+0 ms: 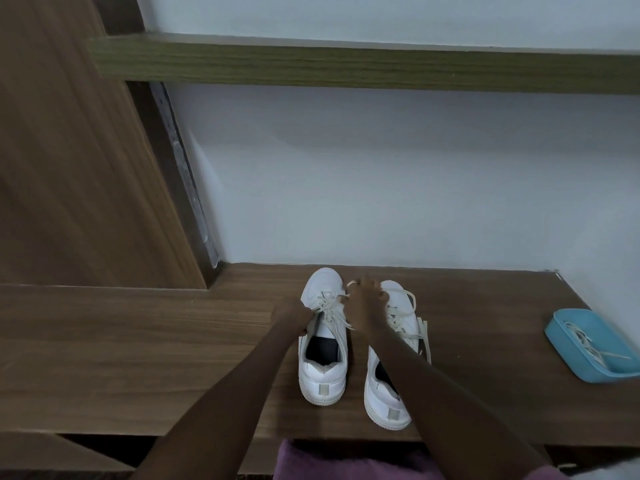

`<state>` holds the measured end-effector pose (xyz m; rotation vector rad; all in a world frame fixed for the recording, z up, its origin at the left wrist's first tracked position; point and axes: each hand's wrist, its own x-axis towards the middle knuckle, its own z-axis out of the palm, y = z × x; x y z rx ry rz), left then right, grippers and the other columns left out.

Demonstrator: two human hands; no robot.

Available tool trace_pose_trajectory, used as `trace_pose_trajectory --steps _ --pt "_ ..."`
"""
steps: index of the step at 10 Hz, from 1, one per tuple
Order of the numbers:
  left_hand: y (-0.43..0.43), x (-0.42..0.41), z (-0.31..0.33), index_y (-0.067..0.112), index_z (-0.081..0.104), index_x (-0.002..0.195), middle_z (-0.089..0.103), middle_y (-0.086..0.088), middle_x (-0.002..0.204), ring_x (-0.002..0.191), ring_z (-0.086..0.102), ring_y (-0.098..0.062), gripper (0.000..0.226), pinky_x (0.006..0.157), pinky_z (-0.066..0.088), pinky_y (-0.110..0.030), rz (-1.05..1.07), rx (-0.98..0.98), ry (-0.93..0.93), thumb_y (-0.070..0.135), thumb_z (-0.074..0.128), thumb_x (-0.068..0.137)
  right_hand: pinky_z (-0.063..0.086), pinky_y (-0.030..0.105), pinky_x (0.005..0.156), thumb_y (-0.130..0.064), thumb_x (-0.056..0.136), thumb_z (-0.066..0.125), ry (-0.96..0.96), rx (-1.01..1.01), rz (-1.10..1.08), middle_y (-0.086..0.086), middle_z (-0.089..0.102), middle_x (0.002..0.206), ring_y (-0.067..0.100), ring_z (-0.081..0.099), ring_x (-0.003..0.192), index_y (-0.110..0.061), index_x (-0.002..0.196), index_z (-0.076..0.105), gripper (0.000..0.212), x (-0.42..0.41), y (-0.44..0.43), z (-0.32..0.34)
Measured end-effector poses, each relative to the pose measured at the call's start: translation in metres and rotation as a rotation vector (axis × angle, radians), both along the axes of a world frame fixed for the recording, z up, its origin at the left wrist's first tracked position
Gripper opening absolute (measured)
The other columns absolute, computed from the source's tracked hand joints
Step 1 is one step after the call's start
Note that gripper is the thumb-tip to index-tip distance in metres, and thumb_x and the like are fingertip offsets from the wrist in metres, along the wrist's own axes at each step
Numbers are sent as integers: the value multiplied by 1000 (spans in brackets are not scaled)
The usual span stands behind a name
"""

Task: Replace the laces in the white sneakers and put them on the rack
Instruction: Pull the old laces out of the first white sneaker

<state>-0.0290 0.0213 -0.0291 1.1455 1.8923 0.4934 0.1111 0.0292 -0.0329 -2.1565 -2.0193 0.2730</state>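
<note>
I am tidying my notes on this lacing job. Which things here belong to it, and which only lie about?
Belong: left sneaker, right sneaker, the lace pinched by the right hand, left hand gripping the left sneaker, blue tray, laces in it.
Only lying about: wooden panel at left, purple cloth below.

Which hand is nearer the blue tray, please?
Right. The right hand, at the laces, is left of the blue tray; the left hand, gripping a sneaker, is farther left.
</note>
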Motion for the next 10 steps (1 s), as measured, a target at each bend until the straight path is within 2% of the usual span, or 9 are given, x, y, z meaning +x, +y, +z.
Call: trace_pose_trajectory --steps 1,2,4,5,6,7,8,9,10 --pt "-4 -2 5 14 43 57 46 8 27 43 52 -6 35 48 51 -15 -48 45 98 13 55 89 32 42 97 -26 94 47 -52 -12 186 0 46 128 24 37 125 -17 116 62 28 -25 -3 -1" --pt "-7 -1 4 11 48 53 51 2 39 34 48 -4 34 37 34 -14 -116 42 166 15 54 86 32 43 97 -16 91 46 -79 -28 182 1 48 123 25 37 124 -16 114 63 28 -35 -2 -3" --pt "-9 -2 8 10 47 52 45 5 28 40 48 -8 34 35 32 -14 -108 16 167 14 53 85 29 47 98 -8 90 44 -180 62 160 3 50 124 26 41 120 -14 117 59 32 -32 -4 2" --pt "-7 -1 7 13 44 54 51 4 43 53 54 -12 34 44 44 -15 -107 -11 136 14 54 87 27 48 102 -9 90 42 -147 64 0 4 50 126 26 41 123 -14 124 54 36 -14 -2 3" --pt "-7 0 8 16 44 62 51 0 65 62 57 -16 30 72 58 -29 -52 -1 52 14 56 89 24 52 105 -10 92 40 -120 72 -159 3 49 127 24 39 124 -16 121 56 34 8 -1 4" --pt "-6 -1 9 15 45 62 52 0 65 61 56 -15 30 75 58 -32 -28 2 22 15 58 89 26 50 106 -11 94 37 -48 85 -421 8 52 124 27 43 122 -12 117 59 32 27 2 5" --pt "-4 -1 4 15 45 61 52 -1 65 74 60 -23 30 79 58 -36 -47 5 71 16 58 88 30 51 104 -13 97 33 66 78 -628 12 56 120 32 45 119 -7 117 60 34 37 6 9" --pt "-3 2 1 11 54 67 55 0 69 88 63 -24 25 74 50 -30 -189 67 257 24 54 89 33 50 102 -12 97 37 4 46 -541 10 54 121 31 44 119 -10 117 59 30 32 6 4" --pt "-2 7 -2 19 62 117 62 -2 118 116 56 -23 30 90 43 -29 -352 205 453 27 52 90 34 46 99 -11 96 41 -20 61 -382 8 50 125 29 41 122 -12 120 57 29 20 4 -3"
